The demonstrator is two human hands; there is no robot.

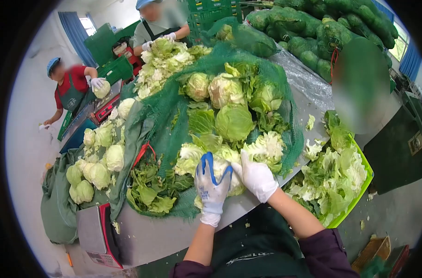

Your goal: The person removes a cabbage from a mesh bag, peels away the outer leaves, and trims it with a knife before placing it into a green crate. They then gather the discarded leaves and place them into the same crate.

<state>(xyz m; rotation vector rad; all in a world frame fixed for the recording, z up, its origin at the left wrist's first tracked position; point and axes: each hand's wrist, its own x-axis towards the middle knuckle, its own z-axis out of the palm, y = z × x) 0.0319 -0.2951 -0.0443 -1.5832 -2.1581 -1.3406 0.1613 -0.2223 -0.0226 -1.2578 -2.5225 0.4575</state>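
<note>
Near the table's front edge, my left hand (212,185), in a white and blue glove, rests with fingers apart on a pale cabbage (231,185). On the cabbage's right side lies my right hand (257,178), in a white glove, its thumb and fingers against the leaves. Both hands hold this cabbage, which they partly hide. Just beyond them sits a round green cabbage (234,122), with a browned cabbage (226,91) behind it. These lie on an opened green net (167,125). Loose dark green leaves (150,185) lie left of my hands.
A bright green crate (359,185) full of leaves stands right. Trimmed cabbages (98,175) and a scale (96,234) are left. Filled net sacks (285,28) lie at the back. A co-worker (157,23) handles leaves; another person (72,83) holds a cabbage. A dark bin (396,143) stands far right.
</note>
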